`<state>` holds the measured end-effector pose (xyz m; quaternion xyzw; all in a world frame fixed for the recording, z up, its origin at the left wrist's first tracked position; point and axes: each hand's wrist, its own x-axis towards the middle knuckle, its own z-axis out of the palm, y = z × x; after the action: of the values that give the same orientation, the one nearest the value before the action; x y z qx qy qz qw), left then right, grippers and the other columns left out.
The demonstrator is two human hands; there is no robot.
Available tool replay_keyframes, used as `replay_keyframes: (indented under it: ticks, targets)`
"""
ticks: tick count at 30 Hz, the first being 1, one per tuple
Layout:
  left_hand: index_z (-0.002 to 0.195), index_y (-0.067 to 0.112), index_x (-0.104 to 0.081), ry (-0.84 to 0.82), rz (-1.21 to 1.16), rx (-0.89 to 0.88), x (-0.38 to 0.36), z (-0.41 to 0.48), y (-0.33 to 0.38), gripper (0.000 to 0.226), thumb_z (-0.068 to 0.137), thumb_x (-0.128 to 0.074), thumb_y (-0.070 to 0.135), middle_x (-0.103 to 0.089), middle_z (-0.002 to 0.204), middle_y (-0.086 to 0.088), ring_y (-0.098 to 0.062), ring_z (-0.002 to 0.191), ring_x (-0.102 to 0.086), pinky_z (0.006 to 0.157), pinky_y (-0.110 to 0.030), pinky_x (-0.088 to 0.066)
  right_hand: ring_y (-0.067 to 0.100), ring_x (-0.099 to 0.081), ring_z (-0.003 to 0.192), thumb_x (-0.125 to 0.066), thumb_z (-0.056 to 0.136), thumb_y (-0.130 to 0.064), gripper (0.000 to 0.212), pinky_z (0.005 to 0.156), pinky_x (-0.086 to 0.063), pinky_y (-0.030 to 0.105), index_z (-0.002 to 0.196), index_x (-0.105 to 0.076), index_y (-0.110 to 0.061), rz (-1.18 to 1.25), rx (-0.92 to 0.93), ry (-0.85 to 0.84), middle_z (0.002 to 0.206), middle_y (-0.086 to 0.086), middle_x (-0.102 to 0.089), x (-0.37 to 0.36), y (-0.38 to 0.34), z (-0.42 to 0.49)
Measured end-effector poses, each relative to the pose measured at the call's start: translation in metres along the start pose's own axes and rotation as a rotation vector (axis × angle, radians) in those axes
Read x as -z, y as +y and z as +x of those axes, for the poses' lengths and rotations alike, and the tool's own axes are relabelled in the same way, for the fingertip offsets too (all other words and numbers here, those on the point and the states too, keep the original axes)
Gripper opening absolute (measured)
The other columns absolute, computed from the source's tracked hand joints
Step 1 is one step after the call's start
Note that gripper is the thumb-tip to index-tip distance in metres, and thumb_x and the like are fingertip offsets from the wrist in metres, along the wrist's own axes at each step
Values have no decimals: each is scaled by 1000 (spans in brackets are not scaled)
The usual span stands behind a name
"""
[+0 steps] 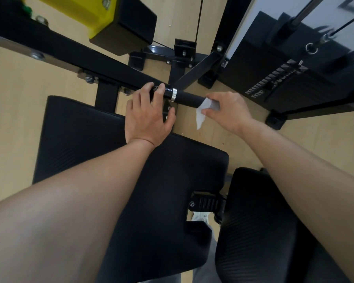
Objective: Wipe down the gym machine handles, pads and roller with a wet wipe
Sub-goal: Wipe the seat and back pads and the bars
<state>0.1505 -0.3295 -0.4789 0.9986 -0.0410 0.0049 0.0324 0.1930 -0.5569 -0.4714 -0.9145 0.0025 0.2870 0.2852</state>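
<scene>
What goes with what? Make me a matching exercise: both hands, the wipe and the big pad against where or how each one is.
Column one:
1. left hand
2. right hand
3. wet wipe
4. large pad

Column two:
A. white, draped at the free end of the handle
B. black and ribbed
C. curled over the handle beside the silver ring
D. pinching the wet wipe

Pairs: 1-C; 2-D; 3-A; 4-B
</scene>
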Motion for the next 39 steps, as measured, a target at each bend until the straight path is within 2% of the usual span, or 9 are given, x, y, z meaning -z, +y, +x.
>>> replay_keyframes:
  ticks: [7,14,20,22,24,27,31,35,39]
  targets:
    - [144,14,-44,2,12,-1,0,-1,1,62,95,-50,51,-49,141,-17,-35,119,-53,88,-46,-52,22,-59,119,-63,98,-24,42,104,-47,43,140,-57,-25,126,144,2,125,1,-66,-11,-50,5]
    - [145,14,-43,6,13,-1,1,-1,2,63,94,-52,51,-49,141,-17,-35,118,-54,89,-46,-51,18,-57,116,-60,101,-21,40,96,-45,32,141,-57,-26,46,-3,-23,130,3,-62,13,-3,-8]
    - [145,13,-42,13,9,-2,0,-1,2,63,95,-52,50,-48,142,-17,-36,118,-53,89,-46,-51,12,-63,115,-63,99,-18,27,86,-45,18,126,-65,-20,183,-73,457,125,0,-68,42,-2,9]
    - [145,13,-42,21,11,-4,-1,-1,1,62,95,-52,50,-49,141,-18,-36,117,-53,89,-46,-51,9,-63,107,-65,98,-18,22,83,-48,16,120,-65,-20,214,-46,527,120,-1,-69,35,-14,13]
    - [144,12,-43,22,9,-6,-2,-1,1,62,95,-53,49,-49,140,-18,-36,117,-54,88,-46,-51,7,-60,101,-67,96,-20,20,79,-47,14,115,-65,-24,214,9,373,115,-5,-67,19,-23,12]
    - [144,12,-44,33,16,-8,-2,-1,1,62,95,-53,49,-50,140,-18,-36,116,-54,87,-46,-51,10,-59,104,-72,92,-23,24,87,-47,22,117,-69,-26,232,67,128,113,-8,-65,-5,-24,-2]
    - [145,13,-42,29,17,-6,-3,-2,1,62,95,-52,49,-49,141,-17,-36,117,-53,88,-46,-50,5,-61,103,-61,97,-18,27,85,-47,13,119,-75,-23,447,5,129,128,-8,-67,-5,-18,-10]
    - [145,13,-43,33,17,-3,-4,-1,1,62,95,-52,49,-49,141,-17,-36,117,-53,88,-46,-50,9,-63,118,-67,96,-12,23,106,-49,27,113,-77,-23,373,46,141,125,-6,-71,-2,-14,-4]
    - [145,13,-42,22,21,-1,-4,-1,1,63,95,-51,50,-49,142,-17,-36,118,-52,89,-46,-49,10,-61,119,-73,93,-18,21,98,-42,19,113,-76,-24,326,89,164,123,-5,-71,-8,-27,3]
